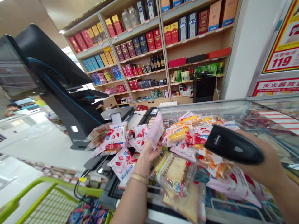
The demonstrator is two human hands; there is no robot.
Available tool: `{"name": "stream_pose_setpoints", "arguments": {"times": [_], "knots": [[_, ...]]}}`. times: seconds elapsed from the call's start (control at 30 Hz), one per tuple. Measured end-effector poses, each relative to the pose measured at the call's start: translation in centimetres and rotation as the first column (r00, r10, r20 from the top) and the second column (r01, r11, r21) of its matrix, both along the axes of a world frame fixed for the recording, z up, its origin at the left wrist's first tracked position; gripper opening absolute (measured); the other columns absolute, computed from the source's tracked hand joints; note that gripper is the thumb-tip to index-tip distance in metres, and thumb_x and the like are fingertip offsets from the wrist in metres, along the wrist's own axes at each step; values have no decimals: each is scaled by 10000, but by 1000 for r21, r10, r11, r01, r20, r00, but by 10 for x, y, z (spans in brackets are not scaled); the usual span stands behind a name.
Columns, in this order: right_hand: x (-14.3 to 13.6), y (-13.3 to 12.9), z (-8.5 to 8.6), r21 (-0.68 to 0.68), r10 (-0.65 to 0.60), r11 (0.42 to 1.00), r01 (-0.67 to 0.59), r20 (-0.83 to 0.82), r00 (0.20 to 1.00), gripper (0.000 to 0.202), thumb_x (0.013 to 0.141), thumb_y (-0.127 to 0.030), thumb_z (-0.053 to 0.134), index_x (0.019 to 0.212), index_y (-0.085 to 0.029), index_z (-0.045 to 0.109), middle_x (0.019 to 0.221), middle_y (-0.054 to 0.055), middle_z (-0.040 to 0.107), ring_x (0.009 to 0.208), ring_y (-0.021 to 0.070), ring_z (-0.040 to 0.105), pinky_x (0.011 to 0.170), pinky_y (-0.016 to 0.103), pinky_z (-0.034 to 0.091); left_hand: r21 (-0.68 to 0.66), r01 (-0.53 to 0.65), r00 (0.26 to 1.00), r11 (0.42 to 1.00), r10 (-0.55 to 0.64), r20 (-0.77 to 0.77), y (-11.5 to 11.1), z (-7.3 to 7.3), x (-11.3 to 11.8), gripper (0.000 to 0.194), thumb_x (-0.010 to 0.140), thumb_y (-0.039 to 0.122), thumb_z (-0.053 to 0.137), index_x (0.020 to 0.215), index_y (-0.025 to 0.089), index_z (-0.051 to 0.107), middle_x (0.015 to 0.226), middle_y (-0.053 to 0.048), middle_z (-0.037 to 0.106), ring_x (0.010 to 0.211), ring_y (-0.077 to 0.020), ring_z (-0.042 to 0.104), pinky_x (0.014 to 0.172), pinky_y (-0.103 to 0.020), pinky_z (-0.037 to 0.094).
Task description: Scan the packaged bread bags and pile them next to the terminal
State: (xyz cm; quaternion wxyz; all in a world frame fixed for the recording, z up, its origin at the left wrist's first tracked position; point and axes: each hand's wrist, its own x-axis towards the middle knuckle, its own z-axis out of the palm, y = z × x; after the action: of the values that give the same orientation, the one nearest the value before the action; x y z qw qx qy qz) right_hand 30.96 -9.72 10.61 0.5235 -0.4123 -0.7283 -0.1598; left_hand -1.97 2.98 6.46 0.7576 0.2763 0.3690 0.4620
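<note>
My left hand [149,155] is closed on a pink snack packet [156,130], held upright with its edge toward me over the heap. My right hand [263,146] wraps round a black barcode scanner [233,144], whose wide head points left. Between and below the hands lie several packaged snacks on the glass counter, among them an orange-and-clear bread packet [178,133] and a clear bag of sliced bread [174,171]. Left of my left hand, more pink and white packets [116,133] are piled, and one packet [123,165] lies nearer to me.
A black checkout screen [53,56] on a stand rises at the left. A green shopping basket [44,199] stands front left, with a colourful cloth item [87,211] beside it. Shelves [140,40] of boxes and bottles line the back.
</note>
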Motion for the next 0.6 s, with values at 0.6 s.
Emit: {"name": "stream_pose_setpoints", "arguments": {"times": [0.6], "knots": [[-14, -6, -11, -176, 118, 977, -122, -30, 993, 284, 778, -272, 715, 1062, -269, 692, 976, 49, 747, 835, 230, 722, 683, 317, 563, 85, 105, 973, 991, -85, -215, -6, 0, 14, 62, 833, 152, 621, 865, 205, 625, 823, -16, 615, 553, -78, 418, 466, -174, 376]]}}
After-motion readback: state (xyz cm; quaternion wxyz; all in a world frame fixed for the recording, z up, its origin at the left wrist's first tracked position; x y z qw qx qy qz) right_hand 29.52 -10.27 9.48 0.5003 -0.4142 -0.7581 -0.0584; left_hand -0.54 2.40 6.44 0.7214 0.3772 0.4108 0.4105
